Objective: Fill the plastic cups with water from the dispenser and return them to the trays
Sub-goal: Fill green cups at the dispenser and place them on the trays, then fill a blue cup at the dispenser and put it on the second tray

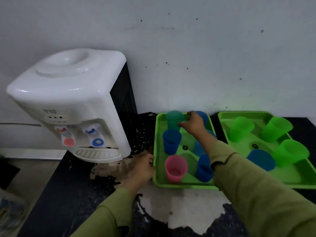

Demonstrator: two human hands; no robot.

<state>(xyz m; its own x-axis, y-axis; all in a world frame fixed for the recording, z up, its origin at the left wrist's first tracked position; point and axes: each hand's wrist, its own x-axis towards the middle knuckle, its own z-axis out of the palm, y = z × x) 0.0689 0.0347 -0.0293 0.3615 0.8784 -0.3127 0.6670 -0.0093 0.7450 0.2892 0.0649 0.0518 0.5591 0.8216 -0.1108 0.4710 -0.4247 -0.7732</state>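
Observation:
A white water dispenser (71, 100) stands at the left with a red tap (69, 141) and a blue tap (97, 141). A green tray (158, 134) beside it holds several cups: a teal cup (173, 120), blue cups (171, 141), a pink cup (176, 168). My right hand (193, 124) reaches over this tray and grips the teal cup at the far left corner. My left hand (144, 166) holds the tray's left edge. A second green tray (294, 178) at the right carries three green cups (241, 129) and a blue cup (260, 159).
The trays and dispenser sit on a black counter (68, 194) with worn white patches, against a pale wall (205, 57). A drip grille (97, 153) lies under the taps. Floor and a bag-like thing (10, 212) show at the lower left.

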